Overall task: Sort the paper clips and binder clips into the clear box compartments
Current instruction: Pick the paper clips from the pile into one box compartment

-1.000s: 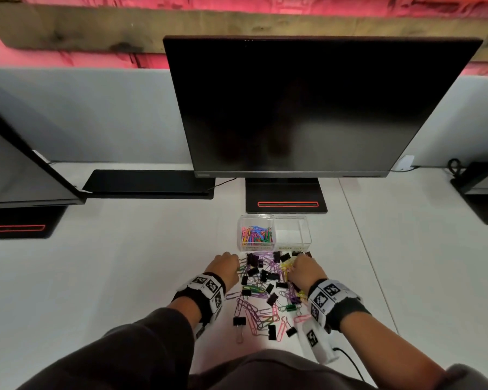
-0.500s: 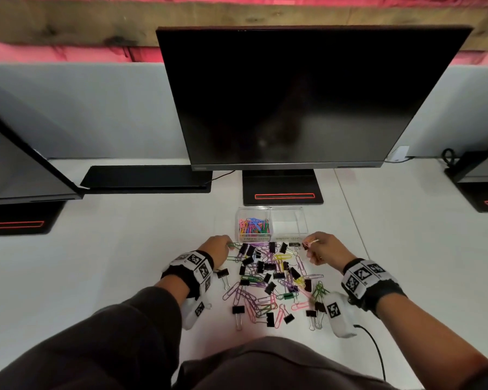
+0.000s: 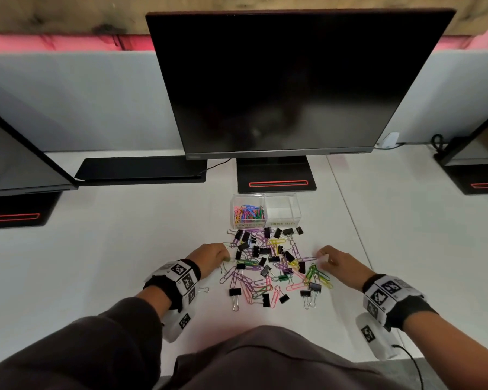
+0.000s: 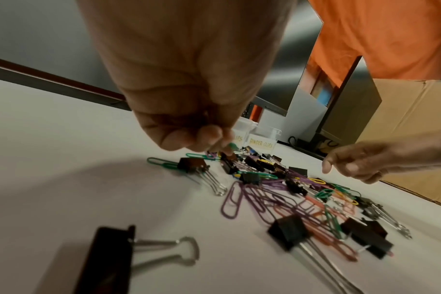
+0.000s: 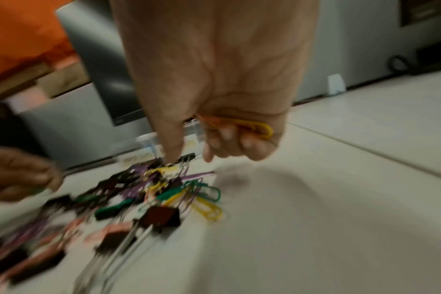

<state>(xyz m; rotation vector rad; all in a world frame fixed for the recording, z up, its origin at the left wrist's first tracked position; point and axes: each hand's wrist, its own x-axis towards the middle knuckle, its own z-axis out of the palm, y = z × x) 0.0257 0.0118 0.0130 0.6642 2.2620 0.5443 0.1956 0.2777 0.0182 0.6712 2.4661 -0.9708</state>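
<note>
The left hand (image 4: 189, 111) pinched a green paper clip (image 4: 231, 146) at the pile's edge; the right hand (image 5: 214, 111) curled round yellow and orange paper clips (image 5: 249, 125). The clear box (image 3: 265, 211) stood just beyond both hands. Carrying would go best with each pinch kept firm, releasing over the left, paper-clip compartment.

Soft overhead light, blurred wrist views

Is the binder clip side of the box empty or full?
Empty. In the head view the box's right compartment shows only clear bottom, while the left one holds colourful paper clips.
</note>
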